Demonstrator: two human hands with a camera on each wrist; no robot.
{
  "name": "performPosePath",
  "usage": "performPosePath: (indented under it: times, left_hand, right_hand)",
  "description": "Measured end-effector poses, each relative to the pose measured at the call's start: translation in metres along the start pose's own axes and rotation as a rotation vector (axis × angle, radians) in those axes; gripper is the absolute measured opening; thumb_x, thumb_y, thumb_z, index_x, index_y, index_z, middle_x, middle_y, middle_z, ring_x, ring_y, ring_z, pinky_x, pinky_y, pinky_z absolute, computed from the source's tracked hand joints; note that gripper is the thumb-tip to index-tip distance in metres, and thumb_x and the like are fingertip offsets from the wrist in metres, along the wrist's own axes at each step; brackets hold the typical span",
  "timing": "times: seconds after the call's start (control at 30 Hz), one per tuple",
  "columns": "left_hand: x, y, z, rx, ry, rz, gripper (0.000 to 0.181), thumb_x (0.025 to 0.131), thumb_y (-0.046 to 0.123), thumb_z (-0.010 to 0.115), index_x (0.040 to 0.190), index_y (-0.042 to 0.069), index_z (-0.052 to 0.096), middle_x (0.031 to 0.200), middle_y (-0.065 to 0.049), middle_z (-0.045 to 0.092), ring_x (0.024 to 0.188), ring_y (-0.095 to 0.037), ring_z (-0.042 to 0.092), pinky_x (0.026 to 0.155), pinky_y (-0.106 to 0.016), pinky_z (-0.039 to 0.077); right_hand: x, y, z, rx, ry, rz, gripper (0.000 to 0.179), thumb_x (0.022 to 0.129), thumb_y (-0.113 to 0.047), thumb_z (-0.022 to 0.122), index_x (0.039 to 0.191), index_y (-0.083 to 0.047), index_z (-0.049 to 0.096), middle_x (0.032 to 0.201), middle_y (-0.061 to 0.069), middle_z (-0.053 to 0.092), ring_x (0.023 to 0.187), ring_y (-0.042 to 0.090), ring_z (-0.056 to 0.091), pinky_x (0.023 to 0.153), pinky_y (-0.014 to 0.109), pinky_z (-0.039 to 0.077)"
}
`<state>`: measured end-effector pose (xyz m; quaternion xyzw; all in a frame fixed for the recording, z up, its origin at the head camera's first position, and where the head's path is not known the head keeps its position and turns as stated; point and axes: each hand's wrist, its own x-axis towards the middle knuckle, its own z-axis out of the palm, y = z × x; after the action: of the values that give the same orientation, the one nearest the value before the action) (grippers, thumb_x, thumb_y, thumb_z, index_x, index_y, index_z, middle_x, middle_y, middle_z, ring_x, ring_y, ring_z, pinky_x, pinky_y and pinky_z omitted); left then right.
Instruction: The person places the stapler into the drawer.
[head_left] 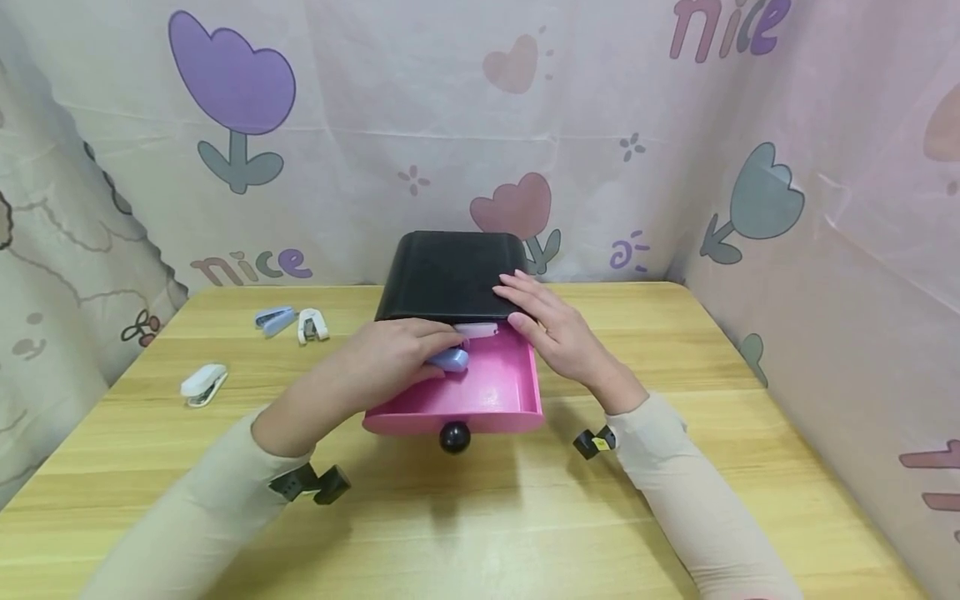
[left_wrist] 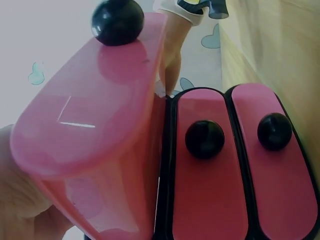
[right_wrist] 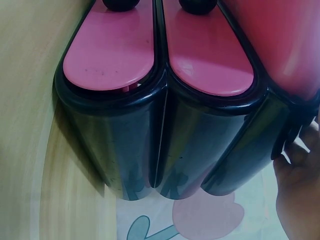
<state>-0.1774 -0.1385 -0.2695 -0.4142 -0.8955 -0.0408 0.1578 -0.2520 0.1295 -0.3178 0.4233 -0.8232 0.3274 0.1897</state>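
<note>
A pink drawer [head_left: 491,392] with a black ball knob [head_left: 454,437] stands pulled out of the top of a black cabinet [head_left: 450,271]. My left hand [head_left: 393,354] reaches over its left side, pinching a blue stapler [head_left: 450,360] between fingers and thumb inside the drawer. Behind that stapler, near the cabinet opening, lies a white stapler-like piece [head_left: 477,330], partly hidden. My right hand [head_left: 551,329] rests with extended fingers on the cabinet's top right front edge. In the right wrist view its fingers lie against the black casing.
On the table's left side are another blue stapler [head_left: 276,320], a small white stapler [head_left: 312,326] and a rounded white stapler [head_left: 203,384]. Two closed pink drawers [left_wrist: 212,185] sit below the pulled-out one. A patterned curtain [head_left: 360,167] hangs behind the wooden table [head_left: 450,533].
</note>
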Motion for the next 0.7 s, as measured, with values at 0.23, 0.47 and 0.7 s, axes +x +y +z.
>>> performPosePath:
  times: [0.23,0.47,0.7]
  left_hand:
    - [-0.003,0.0,0.0,0.16,0.086,0.03,0.035,0.082,0.021,0.08,0.114,0.008,0.073,0.108,-0.006,0.07,0.101,-0.023,0.068,0.082,-0.038,0.057]
    - [-0.01,-0.001,-0.003,0.25,0.06,-0.032,0.04,0.074,0.007,0.085,0.113,0.008,0.073,0.097,-0.007,0.071,0.086,-0.022,0.068,0.069,-0.036,0.059]
    - [-0.016,-0.002,-0.004,0.211,0.081,-0.056,0.038,0.075,0.01,0.084,0.112,0.007,0.072,0.094,-0.007,0.07,0.082,-0.021,0.069,0.068,-0.035,0.059]
  right_hand:
    - [0.0,-0.002,-0.001,0.001,-0.007,0.014,0.044,0.103,-0.034,0.046,0.143,-0.017,0.051,0.153,-0.002,0.04,0.145,0.016,0.023,0.117,0.043,0.023]
    - [0.001,-0.004,-0.001,0.003,0.004,0.001,0.044,0.104,-0.036,0.046,0.143,-0.016,0.052,0.152,-0.002,0.041,0.145,0.017,0.024,0.117,0.042,0.023]
    - [0.002,0.0,0.001,0.004,0.009,-0.001,0.043,0.104,-0.033,0.047,0.143,-0.016,0.052,0.152,-0.001,0.041,0.145,0.017,0.024,0.117,0.043,0.023]
